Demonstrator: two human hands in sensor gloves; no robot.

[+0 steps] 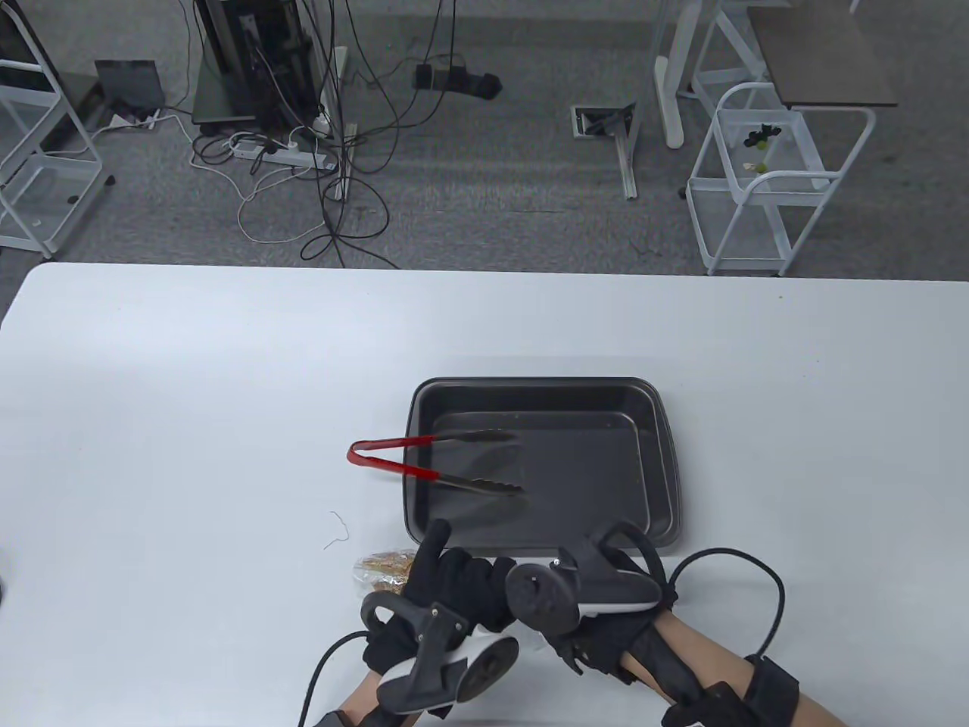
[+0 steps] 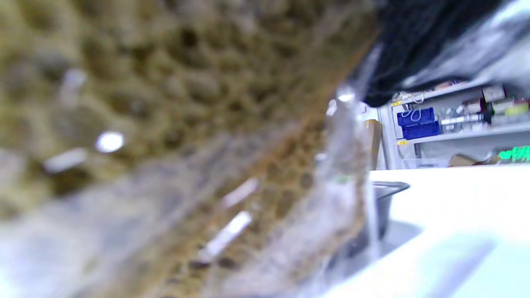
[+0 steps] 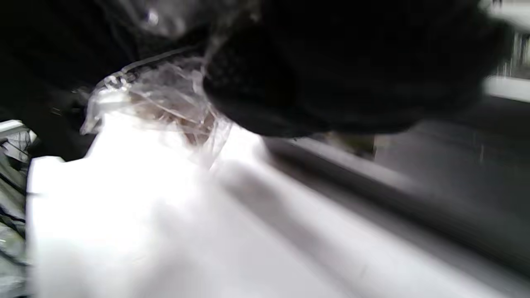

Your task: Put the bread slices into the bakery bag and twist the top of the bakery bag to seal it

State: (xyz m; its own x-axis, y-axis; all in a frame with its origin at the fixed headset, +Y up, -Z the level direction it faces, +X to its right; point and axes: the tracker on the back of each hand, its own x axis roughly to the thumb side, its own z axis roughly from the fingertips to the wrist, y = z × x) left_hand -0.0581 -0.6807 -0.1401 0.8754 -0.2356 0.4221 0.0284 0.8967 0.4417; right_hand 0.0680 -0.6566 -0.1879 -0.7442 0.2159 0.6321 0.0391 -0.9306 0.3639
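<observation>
Evidently the bread slices are already inside the clear bakery bag, at the lower centre of the table view beneath both hands; the left hand and right hand appear clamped on its gathered plastic, so twisting should proceed with one hand anchoring the loaf. Just above, the empty baking tray with red-handled tongs crowds the work, and a thin wire tie lies left of the bag.

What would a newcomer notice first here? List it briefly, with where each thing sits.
The dark baking tray sits mid-table, holding no bread, with red-handled tongs lying across its left rim. At the near edge, the left hand and right hand in black gloves huddle over a clear bag of bread. A thin twist tie lies on the table left of the tray.
</observation>
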